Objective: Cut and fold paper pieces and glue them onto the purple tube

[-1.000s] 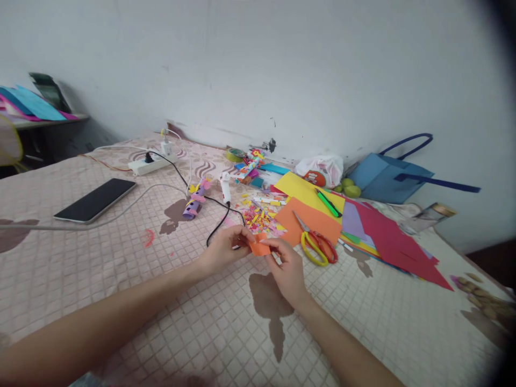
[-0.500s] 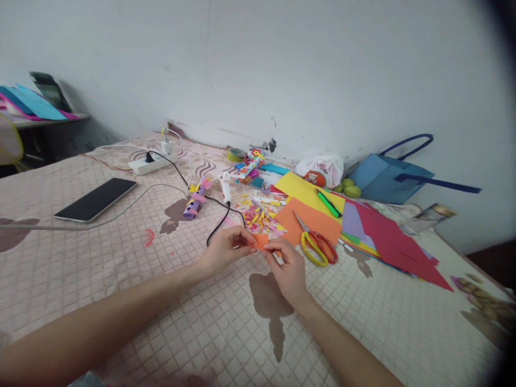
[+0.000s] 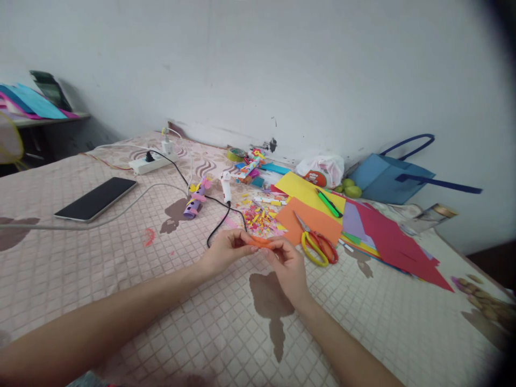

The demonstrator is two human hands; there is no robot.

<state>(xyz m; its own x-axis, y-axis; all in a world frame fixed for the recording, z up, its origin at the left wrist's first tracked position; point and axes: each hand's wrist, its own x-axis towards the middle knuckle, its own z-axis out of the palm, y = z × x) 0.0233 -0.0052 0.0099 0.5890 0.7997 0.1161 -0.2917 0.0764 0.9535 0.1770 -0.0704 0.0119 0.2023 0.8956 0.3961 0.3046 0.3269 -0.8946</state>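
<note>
A small piece of orange paper is pinched between my two hands over the tablecloth. My left hand is closed on its left end, thumb and fingertips together. On the other end, my right hand grips with thumb and index finger. The paper looks bent into a narrow, curved strip; part of it is hidden by the fingers. Just right of my right hand lie scissors with yellow and red handles, their blades on an orange sheet. Beyond the hands is a heap of colourful paper scraps.
A glue gun with a black cord stands behind my left hand, beside a decorated purple paper roll. To the left are a phone and a power strip. A green cutter, coloured sheets and a blue bag lie right.
The orange paper has gone from a flatter, more upright piece to a narrow, curved strip between my fingers. Both hands stay in nearly the same place.
</note>
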